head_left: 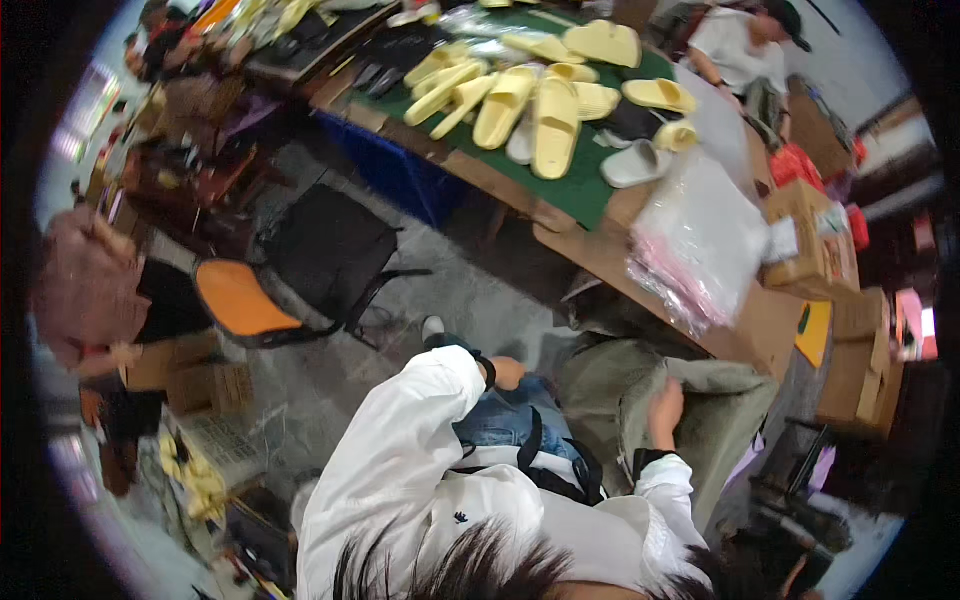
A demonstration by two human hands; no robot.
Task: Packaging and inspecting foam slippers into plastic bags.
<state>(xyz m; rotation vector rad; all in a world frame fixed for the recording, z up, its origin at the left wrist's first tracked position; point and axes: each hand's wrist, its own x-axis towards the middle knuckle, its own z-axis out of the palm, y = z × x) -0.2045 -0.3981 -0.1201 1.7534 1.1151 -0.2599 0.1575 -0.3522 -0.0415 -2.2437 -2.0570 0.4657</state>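
My right hand (pixel 665 412) is closed on the upper edge of a large grey-green sack (pixel 610 390), which sags beside my right leg. The sack's opening gapes around that hand, and its inside is mostly hidden. My left hand (pixel 508 373), with a dark band at the wrist, hangs in front of my jeans (pixel 500 415). Its fingers are too blurred to read. Ahead of me stands a workbench with a green top (pixel 595 200), bearing several pale yellow slippers (pixel 556 130) and a grey-white slipper (pixel 632 165).
A stack of clear plastic bags (pixel 695 235) lies on the bench's near right corner. Cardboard boxes (pixel 805 240) stand at the right. A black chair (pixel 335 235) and an orange-seated chair (pixel 240 300) are on the left. One person (pixel 740 50) sits beyond the bench; another (pixel 90 285) is far left.
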